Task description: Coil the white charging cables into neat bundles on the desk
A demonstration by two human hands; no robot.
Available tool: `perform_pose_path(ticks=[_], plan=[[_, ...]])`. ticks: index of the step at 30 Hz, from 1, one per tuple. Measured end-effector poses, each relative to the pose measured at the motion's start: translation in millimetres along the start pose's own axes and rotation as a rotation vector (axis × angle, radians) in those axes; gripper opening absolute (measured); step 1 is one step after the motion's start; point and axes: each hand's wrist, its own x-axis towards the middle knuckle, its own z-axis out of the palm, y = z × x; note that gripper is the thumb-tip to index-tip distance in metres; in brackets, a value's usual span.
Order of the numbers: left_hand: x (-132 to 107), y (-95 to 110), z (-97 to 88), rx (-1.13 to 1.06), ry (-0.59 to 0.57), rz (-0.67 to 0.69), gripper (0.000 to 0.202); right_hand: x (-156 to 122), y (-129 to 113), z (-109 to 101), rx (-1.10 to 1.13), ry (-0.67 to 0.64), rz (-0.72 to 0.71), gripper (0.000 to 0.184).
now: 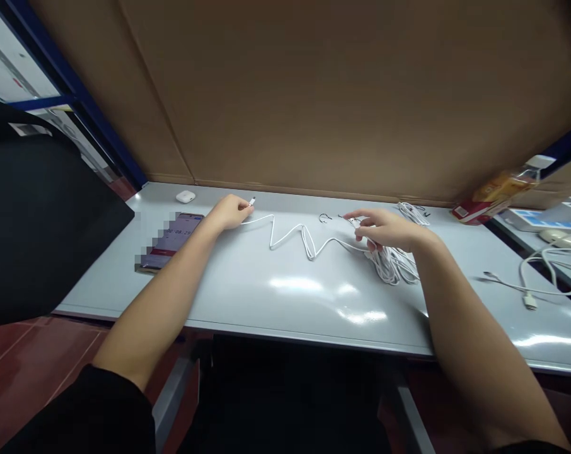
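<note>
White cable (272, 234), pinched at its connector (252, 201) by left hand (228, 213), narrowly gripped in right hand (382, 230), may knot if loose coil (393, 265) drags.

A smartphone (169, 241) and white earbud case (185, 197) lie on the grey table (100, 291), below a cardboard sheet (313, 94).

Head-worn view, facing forward and down, apparently close above a table (276, 315)

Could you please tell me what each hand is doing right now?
Left hand: closed, pinching the connector end of a white cable.
Right hand: closed, gripping that cable near its coils.
</note>
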Motion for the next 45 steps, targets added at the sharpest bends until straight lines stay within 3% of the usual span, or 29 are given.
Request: perform_pose_path(ticks=[5,13,16,19,24,29,33,35,38,42,45], plan=[[3,-4,-0.8,-0.005,0.026,-0.036,0.027,-2,0,-4,0.009,0.094,0.02,0.046],[2,-1,-1.4,0.003,-0.001,-0.033,0.026,13,5,-4,0.273,0.662,-0.155,0.041],[1,2,-1.2,0.019,-0.015,-0.025,0.028,14,3,-3,0.318,0.741,-0.232,0.042],[-1,4,-0.8,0.016,-0.017,-0.026,0.027,10,-2,0,0.342,0.637,-0.222,0.041],[-3,11,5.2,-0.01,-0.041,0.064,0.026,3,-12,15,0.394,0.321,-0.157,0.038],[-15,36,27.7,-0.037,0.004,0.255,0.026,4,-18,41,0.599,0.018,-0.071,0.035],[-33,60,49.9,-0.091,-0.068,0.369,0.026,1,-24,61,0.65,-0.143,-0.1,0.029],[-41,70,57.9,-0.133,-0.1,0.404,0.026,0,-27,68,0.636,-0.155,-0.121,0.029],[-49,79,63.6,-0.113,-0.109,0.45,0.029,4,-25,76,0.546,-0.072,-0.168,0.032],[-57,84,61.8,-0.136,-0.2,0.483,0.039,11,-18,80,0.214,0.126,-0.285,0.033],[-62,86,59.5,-0.113,-0.259,0.489,0.034,14,-15,81,-0.022,0.205,-0.328,0.034]])
